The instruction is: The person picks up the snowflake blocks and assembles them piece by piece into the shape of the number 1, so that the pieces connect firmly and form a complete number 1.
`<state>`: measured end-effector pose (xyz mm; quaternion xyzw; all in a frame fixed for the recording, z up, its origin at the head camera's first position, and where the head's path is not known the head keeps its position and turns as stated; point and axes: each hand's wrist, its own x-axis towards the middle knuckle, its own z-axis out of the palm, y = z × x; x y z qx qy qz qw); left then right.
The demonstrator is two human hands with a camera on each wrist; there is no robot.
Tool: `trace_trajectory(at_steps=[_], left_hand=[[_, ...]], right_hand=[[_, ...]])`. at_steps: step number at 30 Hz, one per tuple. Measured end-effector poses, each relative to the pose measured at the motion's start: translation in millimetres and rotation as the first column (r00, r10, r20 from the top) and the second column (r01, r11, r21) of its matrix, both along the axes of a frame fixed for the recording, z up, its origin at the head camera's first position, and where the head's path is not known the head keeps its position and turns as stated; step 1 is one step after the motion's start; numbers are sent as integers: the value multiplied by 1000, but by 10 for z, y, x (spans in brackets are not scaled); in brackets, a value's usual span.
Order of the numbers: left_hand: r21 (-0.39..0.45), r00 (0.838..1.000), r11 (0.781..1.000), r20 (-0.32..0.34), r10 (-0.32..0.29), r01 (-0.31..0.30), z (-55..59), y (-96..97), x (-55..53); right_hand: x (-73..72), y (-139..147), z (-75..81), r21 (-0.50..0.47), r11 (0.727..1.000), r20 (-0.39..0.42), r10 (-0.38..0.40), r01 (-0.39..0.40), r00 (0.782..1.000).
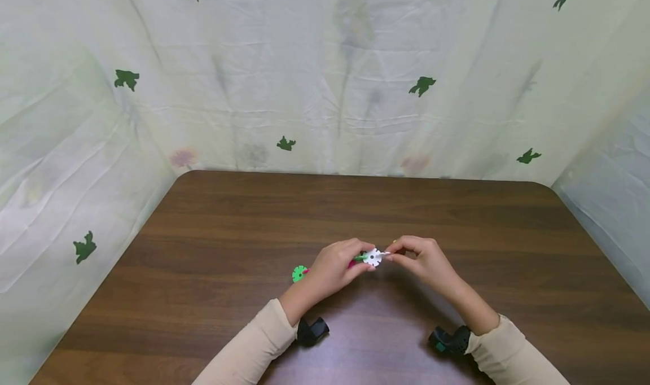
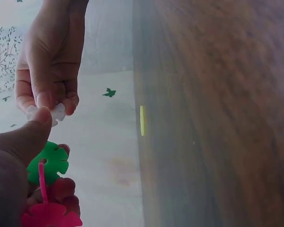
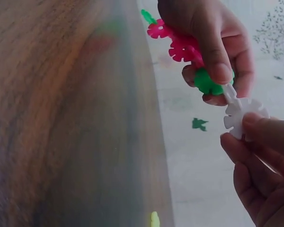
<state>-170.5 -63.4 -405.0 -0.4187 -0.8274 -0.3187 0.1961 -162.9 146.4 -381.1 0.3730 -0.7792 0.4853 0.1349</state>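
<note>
My left hand [image 1: 332,263] holds a chain of interlocking notched plastic discs. In the right wrist view it runs from a green disc [image 3: 148,17] through pink discs [image 3: 183,51] to another green disc [image 3: 206,82], pinched under the left thumb. A white disc [image 3: 230,93], seen edge-on, sticks out beyond that green one. My right hand [image 1: 424,258] pinches a further white disc [image 3: 236,116] between thumb and fingers, and it meets the edge-on white one. Whether their slots are fully joined, I cannot tell. The left hand hides the chain's middle in the head view.
A yellow piece [image 2: 142,120] lies on the brown wooden table [image 1: 244,215], mostly hidden behind the right hand in the head view. Black wrist cameras [image 1: 312,332] sit at both sleeves. A pale curtain [image 1: 315,80] with green leaf-like shapes surrounds the table's back and sides.
</note>
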Motion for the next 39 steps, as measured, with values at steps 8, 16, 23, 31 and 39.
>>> trace_trajectory(at_steps=[8,16,23,31,39], left_hand=[[34,999,999,34,5,-6,-1,-14,-4],[21,998,1000,55,12,-13,5,-13,-6],[3,999,1000,34,31,-31,13,-11,0],[8,1000,1000,25,-1,1,25,18,11],[-7,1000,1000,-29,11,-12,45,47,31]], right_hand=[[63,-19,177,37,999,54,9,-11,998],[71,6,195,67,998,51,-14,11,999],[88,-2,198,64,997,123,-61,53,991],[9,19,29,27,999,242,-51,46,969],[-26,2,-105,-107,994,437,43,5,898]])
